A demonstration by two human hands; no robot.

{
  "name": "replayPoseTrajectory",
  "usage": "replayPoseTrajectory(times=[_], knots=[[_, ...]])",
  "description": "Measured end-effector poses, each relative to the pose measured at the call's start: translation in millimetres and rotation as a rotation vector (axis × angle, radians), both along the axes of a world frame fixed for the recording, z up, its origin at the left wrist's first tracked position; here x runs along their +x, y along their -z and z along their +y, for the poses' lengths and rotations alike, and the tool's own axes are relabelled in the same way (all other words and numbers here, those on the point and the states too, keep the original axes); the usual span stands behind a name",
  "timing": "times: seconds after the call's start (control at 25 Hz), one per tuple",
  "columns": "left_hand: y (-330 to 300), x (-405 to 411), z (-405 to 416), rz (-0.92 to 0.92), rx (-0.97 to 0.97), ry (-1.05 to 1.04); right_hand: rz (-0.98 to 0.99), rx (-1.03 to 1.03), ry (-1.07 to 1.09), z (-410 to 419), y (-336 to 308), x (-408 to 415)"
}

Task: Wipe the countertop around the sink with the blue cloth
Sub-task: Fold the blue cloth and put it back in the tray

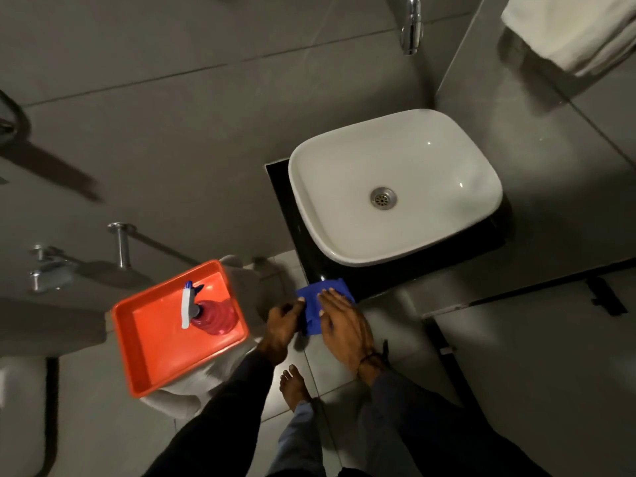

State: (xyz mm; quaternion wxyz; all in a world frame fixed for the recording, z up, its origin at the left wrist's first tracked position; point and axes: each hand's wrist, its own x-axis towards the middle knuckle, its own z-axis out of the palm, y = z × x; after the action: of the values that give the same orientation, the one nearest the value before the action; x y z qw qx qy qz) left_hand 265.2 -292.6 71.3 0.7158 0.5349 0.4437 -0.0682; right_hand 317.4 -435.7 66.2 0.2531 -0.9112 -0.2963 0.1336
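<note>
A white basin [395, 187] sits on a black countertop [285, 208] against the grey tiled wall. The blue cloth [315, 304] hangs at the counter's near left corner, partly over the edge. My left hand [284, 325] pinches the cloth's left edge. My right hand [344, 325] lies flat on the cloth with the fingers spread, covering its right part. Both hands are just in front of the counter's front edge.
An orange tray [155, 342] with a red spray bottle [210, 316] rests on a white toilet lid to the left. A chrome tap [412, 25] juts from the wall above the basin. A white towel [571, 32] hangs top right. My bare foot [294, 387] stands on the floor tiles.
</note>
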Motion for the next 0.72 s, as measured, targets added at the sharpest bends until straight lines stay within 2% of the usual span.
replayPoseTrajectory(times=[0.12,0.24,0.36,0.52,0.6,0.72], knots=[[-3,5,-2,-0.051,-0.056,0.040,0.063,0.093,0.457,-5,-8,5],[-2,2,-2,-0.011,0.017,0.023,0.310,0.105,0.692,3,-9,9],[-5,-7,-4,0.007,0.029,0.017,0.462,0.178,0.851,12,-10,8],[-4,-47,4,0.090,0.039,-0.015,0.840,0.143,0.879,15,-4,-20],[-4,-81,17,0.128,0.052,-0.036,0.989,0.089,0.776,23,-1,-41],[-5,-143,49,0.161,0.027,-0.115,1.098,0.043,0.597,57,0,-79]])
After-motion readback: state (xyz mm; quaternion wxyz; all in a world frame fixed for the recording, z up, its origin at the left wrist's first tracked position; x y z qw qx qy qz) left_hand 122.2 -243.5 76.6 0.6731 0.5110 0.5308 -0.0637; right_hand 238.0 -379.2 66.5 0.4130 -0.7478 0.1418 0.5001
